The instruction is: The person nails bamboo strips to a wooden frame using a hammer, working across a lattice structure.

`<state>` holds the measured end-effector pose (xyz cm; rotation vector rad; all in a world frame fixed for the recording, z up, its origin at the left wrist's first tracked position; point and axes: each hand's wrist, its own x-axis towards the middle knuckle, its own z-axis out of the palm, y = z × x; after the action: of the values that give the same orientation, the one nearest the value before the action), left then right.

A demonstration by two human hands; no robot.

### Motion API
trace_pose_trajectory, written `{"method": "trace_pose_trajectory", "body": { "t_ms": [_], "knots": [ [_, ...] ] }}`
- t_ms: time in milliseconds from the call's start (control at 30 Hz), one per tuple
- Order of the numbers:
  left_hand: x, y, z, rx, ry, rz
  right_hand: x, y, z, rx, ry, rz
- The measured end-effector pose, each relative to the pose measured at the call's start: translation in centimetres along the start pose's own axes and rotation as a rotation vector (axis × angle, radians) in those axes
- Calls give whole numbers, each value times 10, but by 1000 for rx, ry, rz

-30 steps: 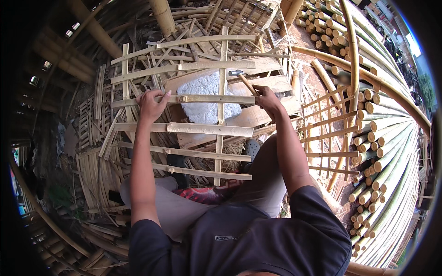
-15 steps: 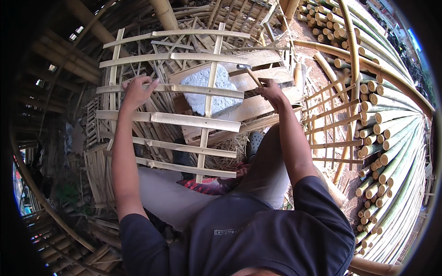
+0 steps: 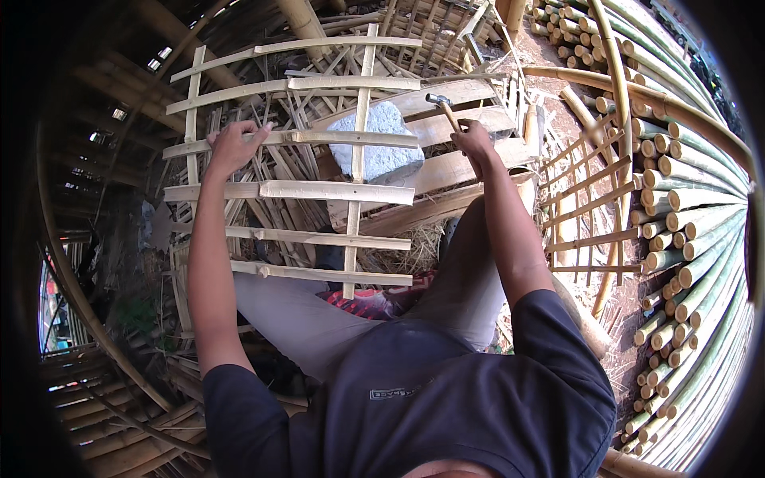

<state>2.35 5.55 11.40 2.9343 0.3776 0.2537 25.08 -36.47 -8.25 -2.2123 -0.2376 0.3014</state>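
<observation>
A lattice of split bamboo slats (image 3: 335,190), several crosspieces on two long strips, is held out in front of me over my lap and a pale grey stone block (image 3: 386,118). My left hand (image 3: 233,149) is closed around a middle crosspiece near the lattice's left strip. To the right of the lattice, my right hand (image 3: 476,143) grips the wooden handle of a hammer (image 3: 437,99), its metal head pointing up and away from me. The hammer is apart from the slats. The stone rests on wooden planks (image 3: 454,164), partly covered by the crosspieces.
Another bamboo lattice (image 3: 590,203) leans at the right, beside a large stack of bamboo poles (image 3: 693,219). Bamboo offcuts (image 3: 279,187) lie in a heap under and beyond the lattice. A thick bamboo post (image 3: 301,20) stands at the back.
The lattice has shifted slightly left and away from me over the stone. The hammer's head has tilted from pointing left to pointing farther up and away. Both hands keep their grip.
</observation>
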Motion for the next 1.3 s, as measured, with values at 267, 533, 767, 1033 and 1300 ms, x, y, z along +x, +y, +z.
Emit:
{"method": "trace_pose_trajectory", "body": {
  "t_ms": [267, 533, 767, 1033, 1300],
  "knots": [
    [-49, 36, -14, 78, 32, -110, 9, 11, 20, -160, 21, -147],
    [-86, 43, 14, 30, -95, -268, -17, 20, 26, -296, -14, -221],
    [-89, 45, 22, 69, -26, -234, -2, 32, 9, -362, -48, -83],
    [-86, -1, 59, -60, -162, -331, -5, 19, 26, -465, -63, -181],
    [-58, -8, 118, -154, -150, -259, -5, 21, 33, -531, -85, -195]
  ]
}}
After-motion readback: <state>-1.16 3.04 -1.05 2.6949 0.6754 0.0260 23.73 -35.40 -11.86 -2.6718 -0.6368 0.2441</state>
